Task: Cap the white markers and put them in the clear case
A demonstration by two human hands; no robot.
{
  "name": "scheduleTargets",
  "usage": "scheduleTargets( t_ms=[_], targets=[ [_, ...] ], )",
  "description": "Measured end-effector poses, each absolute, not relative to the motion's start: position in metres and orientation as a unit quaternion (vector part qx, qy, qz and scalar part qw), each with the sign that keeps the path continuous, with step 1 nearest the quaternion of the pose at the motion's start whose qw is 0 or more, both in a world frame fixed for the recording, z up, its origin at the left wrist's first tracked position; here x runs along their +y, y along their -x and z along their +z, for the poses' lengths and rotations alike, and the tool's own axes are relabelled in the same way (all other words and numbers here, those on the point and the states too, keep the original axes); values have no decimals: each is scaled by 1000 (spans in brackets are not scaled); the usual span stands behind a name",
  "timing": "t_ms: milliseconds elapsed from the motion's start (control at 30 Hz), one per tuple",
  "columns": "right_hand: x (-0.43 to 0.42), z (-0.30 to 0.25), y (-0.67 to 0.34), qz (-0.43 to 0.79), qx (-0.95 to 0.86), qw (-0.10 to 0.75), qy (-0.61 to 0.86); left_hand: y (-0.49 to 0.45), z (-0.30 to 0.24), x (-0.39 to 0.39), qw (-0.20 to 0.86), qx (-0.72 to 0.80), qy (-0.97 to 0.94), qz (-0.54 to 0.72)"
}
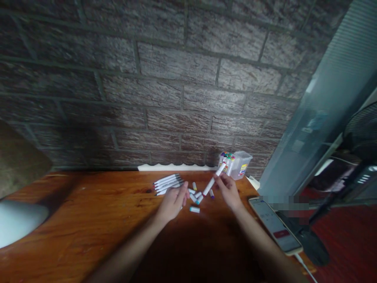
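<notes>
White plastic makes up the pen (210, 185) pinched between the thumb and fingers of the right hand (227, 190). It is held above the wooden table (88, 220), to the left of that hand, with its long axis on a slant: the upper end, marked in red, points away to the right, towards the clear tub (241, 166), and the lower end, also red, points back to the left, over the loose caps (194, 210). The grip sits near the middle of the pen's length, so both ends stand free of the fingers.

Seen from above, the left hand (174, 200) lies on the other side of the caps, apart from the pen, and its fingers face the pen's lower end. That end is the nearer one to it. Its fingers are partly curled; whether they hold anything cannot be told. Just beyond it, a row of pens (166, 184) lies side by side, their long axes running roughly across the view. At the far edge, the tub stands by the wall (188, 129), with coloured ends showing at its left. A phone (275, 226) lies near the right forearm.
</notes>
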State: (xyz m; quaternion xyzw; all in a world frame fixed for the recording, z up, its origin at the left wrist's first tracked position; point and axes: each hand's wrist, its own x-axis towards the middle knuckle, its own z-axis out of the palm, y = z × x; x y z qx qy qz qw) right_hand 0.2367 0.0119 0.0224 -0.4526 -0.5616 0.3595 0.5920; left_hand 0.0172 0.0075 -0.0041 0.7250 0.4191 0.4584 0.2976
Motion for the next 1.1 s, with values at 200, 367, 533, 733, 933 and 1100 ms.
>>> scheduleTargets(
  t_ms=[200, 367, 533, 733, 933, 1100],
  targets=[
    [34, 90, -307, 178, -549, 666, 472, -16, -2, 7, 270, 420, -737, 456],
    [69, 137, -355, -5, -555, 567, 609, -18, 2, 4, 248, 404, -769, 428],
    [88, 133, -354, -26, -567, 475, 673, -16, 1, 5, 235, 412, -773, 421],
    [87, 134, -344, -65, -581, 415, 697, -14, 2, 6, 225, 405, -777, 426],
    [73, 150, -354, -124, -566, 426, 694, -16, 6, 2, 221, 411, -781, 416],
    [76, 136, -348, -108, -611, 345, 704, -18, 8, 0, 212, 409, -781, 423]
  ],
)
